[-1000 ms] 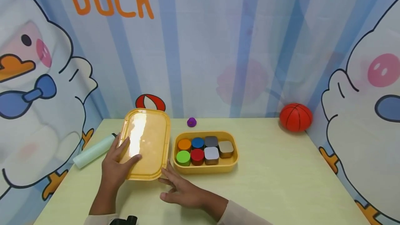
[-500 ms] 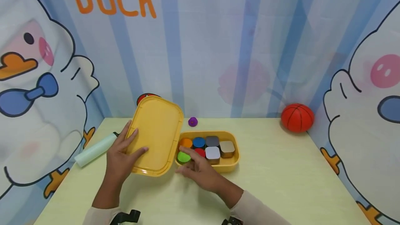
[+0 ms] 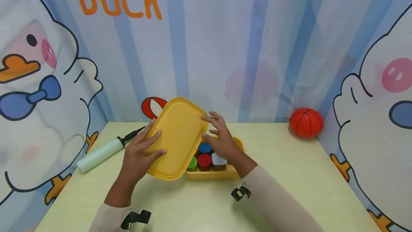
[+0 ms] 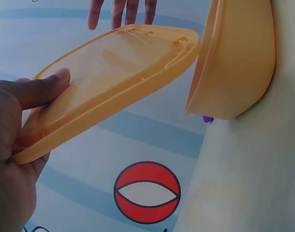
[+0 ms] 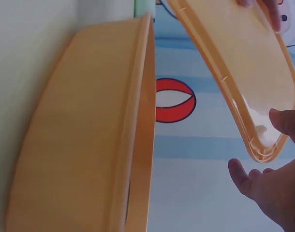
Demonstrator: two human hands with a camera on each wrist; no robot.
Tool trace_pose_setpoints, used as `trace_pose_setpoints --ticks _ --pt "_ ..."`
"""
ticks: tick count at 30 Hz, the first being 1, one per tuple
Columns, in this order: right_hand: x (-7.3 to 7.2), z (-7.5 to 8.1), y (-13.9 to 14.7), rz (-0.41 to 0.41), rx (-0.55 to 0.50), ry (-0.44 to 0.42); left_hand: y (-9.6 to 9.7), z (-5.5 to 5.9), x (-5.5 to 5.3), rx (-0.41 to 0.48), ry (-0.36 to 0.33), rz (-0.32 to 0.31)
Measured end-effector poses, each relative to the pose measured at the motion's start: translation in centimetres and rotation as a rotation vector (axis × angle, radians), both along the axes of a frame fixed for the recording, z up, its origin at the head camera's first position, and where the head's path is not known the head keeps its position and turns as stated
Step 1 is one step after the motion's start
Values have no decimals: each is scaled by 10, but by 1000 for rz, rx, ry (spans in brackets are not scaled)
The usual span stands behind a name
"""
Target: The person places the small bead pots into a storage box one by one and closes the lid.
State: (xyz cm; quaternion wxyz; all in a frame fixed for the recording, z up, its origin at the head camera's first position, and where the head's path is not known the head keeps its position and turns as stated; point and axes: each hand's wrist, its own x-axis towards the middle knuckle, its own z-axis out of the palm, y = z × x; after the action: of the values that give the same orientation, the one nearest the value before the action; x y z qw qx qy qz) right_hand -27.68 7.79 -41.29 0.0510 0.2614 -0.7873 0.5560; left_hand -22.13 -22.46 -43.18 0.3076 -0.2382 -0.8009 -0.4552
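Observation:
My left hand (image 3: 136, 158) grips a yellow plastic lid (image 3: 180, 135) by its left edge, thumb over the face and fingers behind. The lid is tilted, raised over the left part of a yellow box (image 3: 212, 175). My right hand (image 3: 225, 140), fingers spread and slightly bent, is right at the lid's upper right edge; in the right wrist view its thumb (image 5: 285, 121) overlaps the lid's corner. Inside the box stand several small blocks or pots, among them a red one (image 3: 204, 162), a blue one (image 3: 205, 148), a green one (image 3: 192, 164) and a white-topped one (image 3: 219, 161). Lid and right hand hide others.
A mint-green cylinder with a black tip, like a hand pump (image 3: 101, 155), lies at the table's left. An orange-red ball (image 3: 306, 122) sits at the back right corner. A small purple thing (image 4: 208, 119) shows behind the box. A printed duck curtain (image 3: 209, 46) encloses the table.
My left hand has carried the lid rightward and tilted it over the box. My right hand has moved up and right, from the lid's lower corner to its upper right edge.

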Motion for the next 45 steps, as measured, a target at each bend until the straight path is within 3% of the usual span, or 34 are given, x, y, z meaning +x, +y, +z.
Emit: trace_pose_setpoints --ticks 5,10,13,17,20,24,27,30,33,36,41,45 --pt "-9 0 0 -11 39 37 7 3 -4 -31 4 -66" --pt "-13 -1 3 -42 4 94 8 10 -6 -80 23 -61" --pt "-15 0 9 -57 -39 81 4 13 -7 -40 3 -83" --pt "-19 1 22 -92 -75 71 -3 14 -7 80 -71 -175" --pt "-21 3 30 -99 -97 78 -5 12 -8 68 -93 -201" --pt "-19 6 39 -72 -137 79 -4 9 -8 -30 -100 -127" --pt "-17 9 44 -46 -177 80 0 8 -8 -89 -141 -51" --pt "-16 9 46 -53 -229 65 6 8 -8 -111 -217 4" --pt "-14 9 44 -79 -255 57 13 9 -8 -116 -245 56" --pt "-12 7 40 -123 -211 86 20 11 -8 -119 -218 95" --pt "-7 3 37 -191 -65 232 26 14 -9 -114 -210 126" --pt "-5 3 39 -240 68 234 28 14 -10 -106 -232 137"
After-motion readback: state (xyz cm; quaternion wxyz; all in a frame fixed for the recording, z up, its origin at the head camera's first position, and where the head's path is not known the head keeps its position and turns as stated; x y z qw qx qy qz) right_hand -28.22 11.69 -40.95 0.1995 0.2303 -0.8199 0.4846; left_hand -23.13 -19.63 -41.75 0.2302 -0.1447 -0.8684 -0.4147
